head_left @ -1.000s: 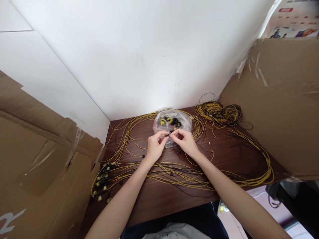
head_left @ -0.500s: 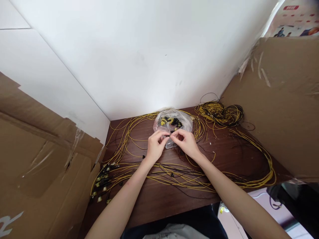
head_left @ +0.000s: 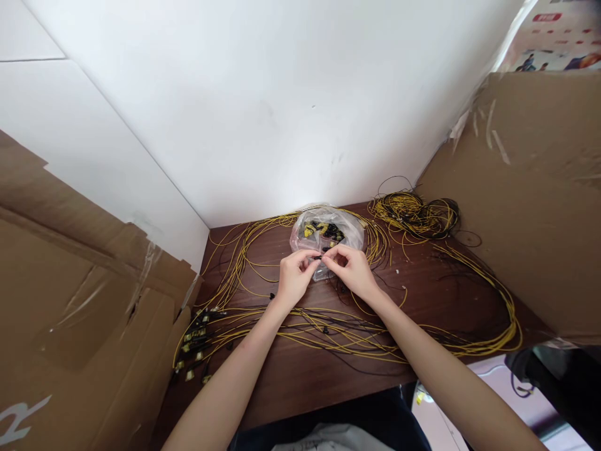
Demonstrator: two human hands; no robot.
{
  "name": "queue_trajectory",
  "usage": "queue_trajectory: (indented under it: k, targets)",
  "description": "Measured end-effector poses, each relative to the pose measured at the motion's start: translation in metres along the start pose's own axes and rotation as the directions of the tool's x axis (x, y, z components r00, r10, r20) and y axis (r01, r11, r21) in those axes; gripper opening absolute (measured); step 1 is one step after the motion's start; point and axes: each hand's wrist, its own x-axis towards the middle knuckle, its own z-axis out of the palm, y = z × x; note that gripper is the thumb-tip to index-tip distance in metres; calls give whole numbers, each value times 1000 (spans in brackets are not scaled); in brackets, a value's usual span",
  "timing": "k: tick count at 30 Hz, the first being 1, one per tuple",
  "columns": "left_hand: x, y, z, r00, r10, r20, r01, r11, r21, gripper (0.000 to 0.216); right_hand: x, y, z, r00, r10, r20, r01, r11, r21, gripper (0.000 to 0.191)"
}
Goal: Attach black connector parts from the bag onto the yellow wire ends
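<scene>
Head view: white wall (head_left: 235,94) behind, dark brown wood-look desk (head_left: 300,376) below, boxed in by a left cardboard panel (head_left: 89,313) and a right cardboard panel (head_left: 530,200).

Delta vs 0.5 s and 1 s ago: minimal. Whole scene sits a few pixels off from both, looks like slight head movement. Both hands in the same pose at the same spot; bag and wires on the desk unmoved.

Text: large white letter on the left panel, lower corner, reads as R, cut off by the frame edge. Printed poster (head_left: 563,37) top right has a red label with characters, too small to read. No brand legible.

Hands: left hand (head_left: 294,275) and right hand (head_left: 351,272) meet fingertip to fingertip, each in a narrow thumb-and-finger pinch on a small black piece (head_left: 318,257). Piece sits between the fingertips, over the near edge of a clear plastic bag (head_left: 354,235); too small to tell its type. Yellow and black parts (head_left: 333,232) lie in the bag.

Around them: tangled wire bundle (head_left: 408,213) at far right against the right panel, yellow-and-black wires (head_left: 509,313) running across the desk and under the forearms, cluster of connectors (head_left: 200,338) beside the left panel.
</scene>
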Motion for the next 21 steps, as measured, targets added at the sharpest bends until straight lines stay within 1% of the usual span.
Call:
queue_trajectory:
  k: [8, 15, 21]
  targets:
    - [0, 3, 0, 999, -35, 3, 35, 999, -16, 14, -1, 1, 0, 1000, -23, -2, 23, 1000, -13, 14]
    - [0, 4, -1, 997, -75, 7, 76, 997, -34, 15, 0, 3, 0, 1000, -10, -9, 10, 999, -45, 13]
    - [1, 4, -1, 997, -79, 15, 79, 996, -32, 15, 0, 1, 0, 1000, -13, 9, 13, 999, -47, 13]
